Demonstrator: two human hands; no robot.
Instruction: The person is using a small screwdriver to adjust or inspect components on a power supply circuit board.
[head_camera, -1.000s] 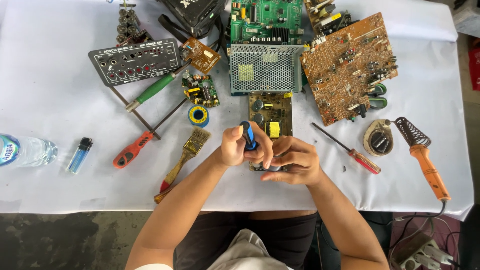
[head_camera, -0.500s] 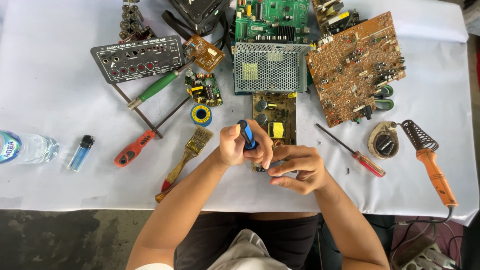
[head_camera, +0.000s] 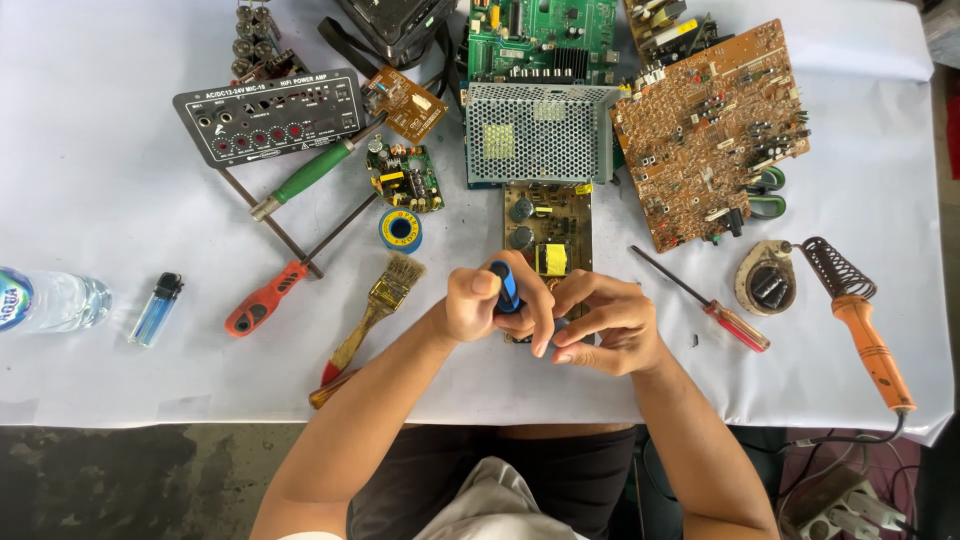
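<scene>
My left hand (head_camera: 487, 301) is closed around a blue and black screwdriver handle (head_camera: 507, 285), held upright over the near end of a long brown circuit board (head_camera: 547, 232). My right hand (head_camera: 608, 319) rests beside it, fingers curled over the board's near edge and touching the tool's lower part. The screwdriver's tip is hidden by my fingers.
On the white cloth: a paintbrush (head_camera: 375, 303), a red-handled screwdriver (head_camera: 265, 299), a green-handled screwdriver (head_camera: 310, 174), solder tape roll (head_camera: 400, 229), a metal mesh box (head_camera: 538, 133), a large brown board (head_camera: 712, 133), a soldering iron (head_camera: 868, 334), a small red screwdriver (head_camera: 722, 320), a lighter (head_camera: 157, 309), a water bottle (head_camera: 50, 300).
My hands stay over the board's near end. My right hand has shifted slightly, its fingers closing in toward the screwdriver. The view has drifted a little.
</scene>
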